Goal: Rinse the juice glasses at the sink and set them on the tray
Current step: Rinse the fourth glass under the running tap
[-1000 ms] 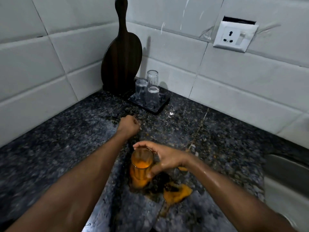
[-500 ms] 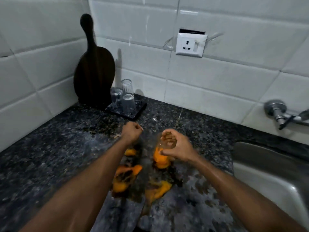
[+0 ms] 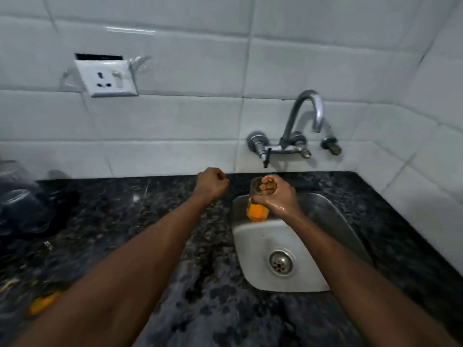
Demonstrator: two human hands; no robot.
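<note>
My right hand [image 3: 279, 197] grips a juice glass [image 3: 256, 209] with orange juice in its bottom, held over the far left corner of the steel sink [image 3: 333, 221]. The fingers wrap the glass near its rim. My left hand [image 3: 211, 185] is a closed fist with nothing in it, hovering over the counter just left of the glass. The tap [image 3: 304, 116] on the wall above the sink runs no water. At the far left edge, blurred clear glasses [image 3: 17, 196] stand on the dark tray [image 3: 62, 209].
Dark speckled granite counter [image 3: 125, 221] surrounds the sink. Orange juice spill [image 3: 43, 301] lies at the lower left. A white wall socket [image 3: 106, 77] sits on the tiled wall. The sink drain [image 3: 280, 261] is open to view.
My right hand lifted the juice glass off the spilled counter and carried it right, over the sink. The view swung right; the tray slid to the left edge. My left fist moved along.
</note>
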